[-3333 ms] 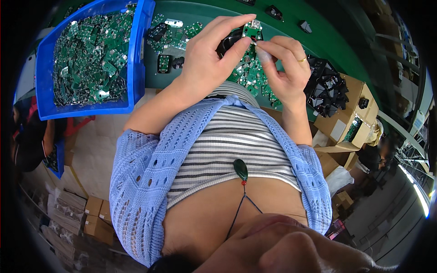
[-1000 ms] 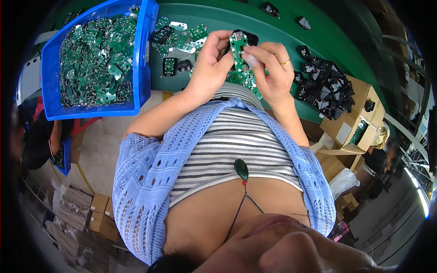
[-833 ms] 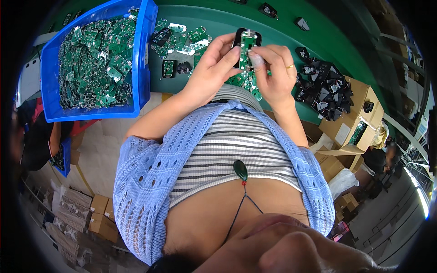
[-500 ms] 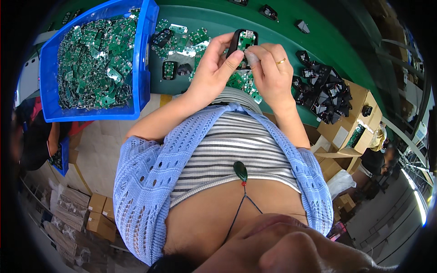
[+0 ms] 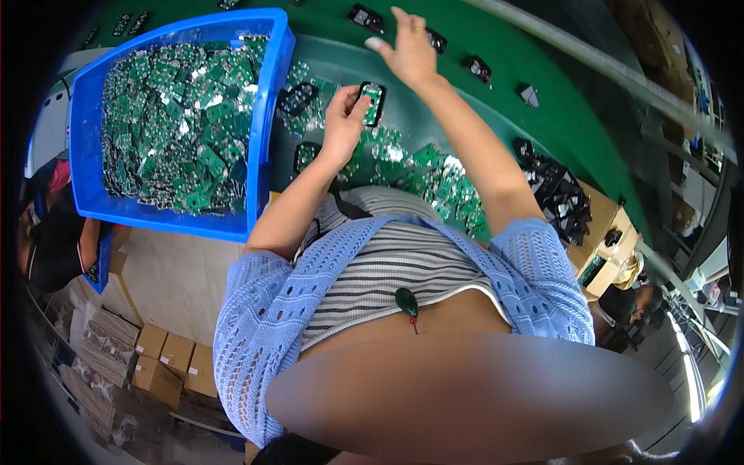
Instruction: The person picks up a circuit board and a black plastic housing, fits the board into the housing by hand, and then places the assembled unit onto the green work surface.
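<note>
My left hand (image 5: 343, 128) is closed around a black plastic case with a green circuit board (image 5: 373, 94) lying in it, its thumb resting on the board. Stretched out over the far side of the green work surface, my right hand (image 5: 412, 56) has its fingers apart and holds nothing that I can see. Close by its fingers lie two black cases, one (image 5: 364, 17) to the left and another (image 5: 438, 40) partly hidden behind the hand. Farther right along that strip are a black case (image 5: 478, 69) and a dark angular piece (image 5: 528, 95).
A blue bin (image 5: 266, 147) full of green circuit boards (image 5: 186, 116) stands at the left. Loose boards (image 5: 446, 182) lie before my body. Black housings (image 5: 559, 198) are heaped at the right, beside a cardboard box (image 5: 598, 213). Another person (image 5: 62, 252) is at far left.
My right hand has left the case and reached away to the far strip, its fingers opening. My left hand keeps the case and has moved lower and left. The view has shifted.
</note>
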Motion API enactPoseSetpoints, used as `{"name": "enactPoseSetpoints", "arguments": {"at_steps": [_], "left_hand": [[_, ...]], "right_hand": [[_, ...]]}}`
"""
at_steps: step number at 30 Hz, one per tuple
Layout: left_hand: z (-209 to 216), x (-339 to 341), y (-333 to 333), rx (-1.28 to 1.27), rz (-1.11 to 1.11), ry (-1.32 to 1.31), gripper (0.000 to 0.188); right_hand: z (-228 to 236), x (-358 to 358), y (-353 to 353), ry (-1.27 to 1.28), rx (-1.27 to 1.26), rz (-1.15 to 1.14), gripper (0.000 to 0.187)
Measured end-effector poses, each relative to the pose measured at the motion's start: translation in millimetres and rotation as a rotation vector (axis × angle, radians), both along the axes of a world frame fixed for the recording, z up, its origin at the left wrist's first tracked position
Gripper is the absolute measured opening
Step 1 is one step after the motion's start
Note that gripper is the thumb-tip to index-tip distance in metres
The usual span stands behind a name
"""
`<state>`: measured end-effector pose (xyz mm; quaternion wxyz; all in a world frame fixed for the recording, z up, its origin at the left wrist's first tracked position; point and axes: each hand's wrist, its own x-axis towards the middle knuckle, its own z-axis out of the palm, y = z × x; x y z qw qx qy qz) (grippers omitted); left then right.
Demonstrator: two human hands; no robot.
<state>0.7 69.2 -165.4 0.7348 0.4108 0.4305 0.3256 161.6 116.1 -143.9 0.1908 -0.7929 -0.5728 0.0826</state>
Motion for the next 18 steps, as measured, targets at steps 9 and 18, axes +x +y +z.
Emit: {"name": "enactPoseSetpoints", "arguments": {"at_steps": [9, 18], "left_hand": [[-33, 26, 88, 0.370, 0.385, 0.331, 0.025], [-44, 84, 138, 1.066, 0.205, 1.068, 0.038]], "right_hand": [[-74, 27, 53, 0.061, -0.257, 0.079, 0.042], [-3, 26, -71, 0.075, -0.024, 0.170, 0.037]]}}
